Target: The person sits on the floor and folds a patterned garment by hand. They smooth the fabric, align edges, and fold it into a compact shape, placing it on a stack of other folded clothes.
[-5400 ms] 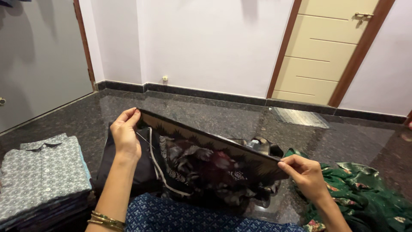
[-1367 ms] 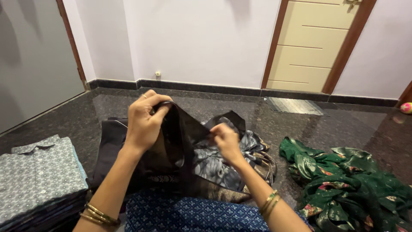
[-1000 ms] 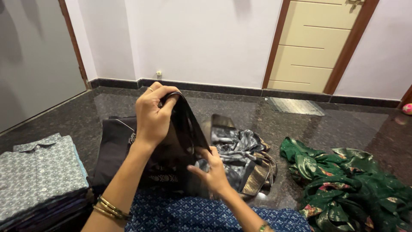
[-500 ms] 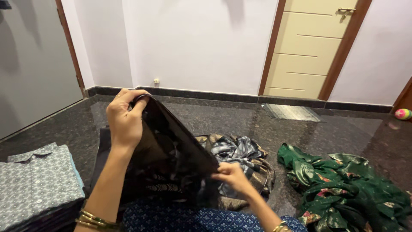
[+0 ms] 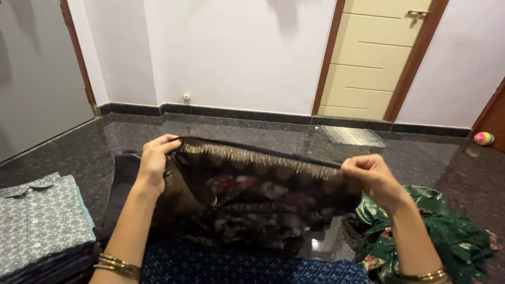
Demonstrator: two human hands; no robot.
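I see the left hand (image 5: 153, 167) and right hand (image 5: 372, 178) each pinching the dark sheer fabric (image 5: 252, 205) edge; slippery weave could slide free, collapsing its stretched fold onto the floor (image 5: 263, 131).

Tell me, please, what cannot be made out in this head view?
- Lower part of the dark sheer cloth: bunched, its shape unclear.
- Green floral garment: partly behind the right hand and its forearm.
- Folded grey shirts: cut off by the left edge.
- Left hand: fingertips hidden in cloth.
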